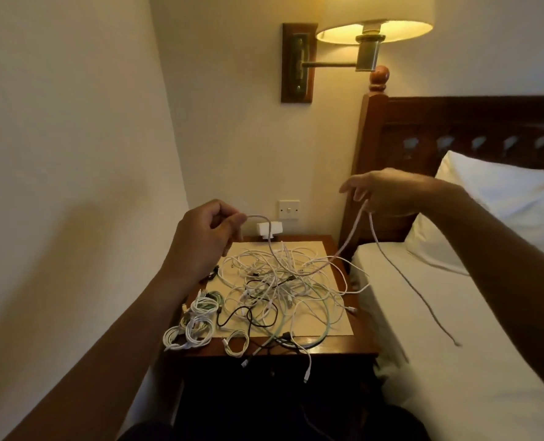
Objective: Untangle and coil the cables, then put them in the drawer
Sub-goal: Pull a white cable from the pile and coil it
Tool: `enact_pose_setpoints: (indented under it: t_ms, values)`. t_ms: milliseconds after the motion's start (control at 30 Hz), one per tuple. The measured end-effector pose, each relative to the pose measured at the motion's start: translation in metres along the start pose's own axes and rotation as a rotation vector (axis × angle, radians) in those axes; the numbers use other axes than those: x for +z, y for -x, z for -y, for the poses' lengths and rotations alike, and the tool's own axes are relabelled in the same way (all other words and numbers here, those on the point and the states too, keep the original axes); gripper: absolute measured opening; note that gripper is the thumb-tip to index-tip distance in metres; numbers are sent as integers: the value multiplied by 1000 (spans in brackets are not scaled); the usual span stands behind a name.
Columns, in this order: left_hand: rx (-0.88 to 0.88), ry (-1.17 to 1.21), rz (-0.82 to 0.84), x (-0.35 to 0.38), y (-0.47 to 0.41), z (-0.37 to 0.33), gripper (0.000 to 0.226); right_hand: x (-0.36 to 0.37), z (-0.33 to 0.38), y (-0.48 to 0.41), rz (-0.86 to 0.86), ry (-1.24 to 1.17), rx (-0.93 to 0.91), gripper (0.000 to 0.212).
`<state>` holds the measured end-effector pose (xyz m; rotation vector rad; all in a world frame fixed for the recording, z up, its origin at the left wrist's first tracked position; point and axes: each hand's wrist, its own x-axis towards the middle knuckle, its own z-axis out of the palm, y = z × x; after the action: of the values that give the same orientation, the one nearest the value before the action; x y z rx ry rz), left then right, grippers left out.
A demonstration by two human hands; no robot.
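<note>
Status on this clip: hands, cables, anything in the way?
Left hand pinches a white cable; right hand holds a lifted strand, tail trailing over the bed. Tangle unsorted on the nightstand, few finished coils front left. Drawer not visible; nothing blocking.

Cream walls [73,122], lit wall lamp [372,30], dark wooden headboard [455,122], white bed [455,313], wooden nightstand [337,343].

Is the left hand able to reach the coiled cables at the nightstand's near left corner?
Probably yes: the coiled cables lie uncovered below the left hand, nothing between. Yet its fingers pinch a white cable, so it should release that first.
</note>
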<state>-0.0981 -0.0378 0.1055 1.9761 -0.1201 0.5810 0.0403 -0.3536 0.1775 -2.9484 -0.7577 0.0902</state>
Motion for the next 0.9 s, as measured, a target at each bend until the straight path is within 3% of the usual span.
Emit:
enact_pose_setpoints:
  t_ms: [67, 100, 200, 333, 433, 533, 600, 900]
  values:
    - [49, 3, 9, 11, 2, -15, 11, 12, 7, 11, 124, -60, -19, 73]
    - [72, 12, 24, 17, 2, -22, 10, 15, 19, 17, 118, -152, -86, 72]
    - [137, 45, 62, 31, -5, -39, 9, 26, 73, 39, 50, -550, -269, 56]
    - [200, -29, 99, 30, -18, -46, 7, 49, 108, 53, -15, -902, -260, 26]
    - [237, -381, 223, 15, -21, -21, 8, 49, 88, 46, -219, -640, -245, 24]
    - [211, -693, 275, -9, -24, 21, 24, 60, 54, 37, -160, -346, -179, 25]
    - [132, -779, 238, -28, -26, 48, 25, 79, 20, 30, -105, -321, -76, 25]
    - [-56, -920, 119, -54, -22, 98, 25, 130, -85, 58, -214, -266, 206, 25]
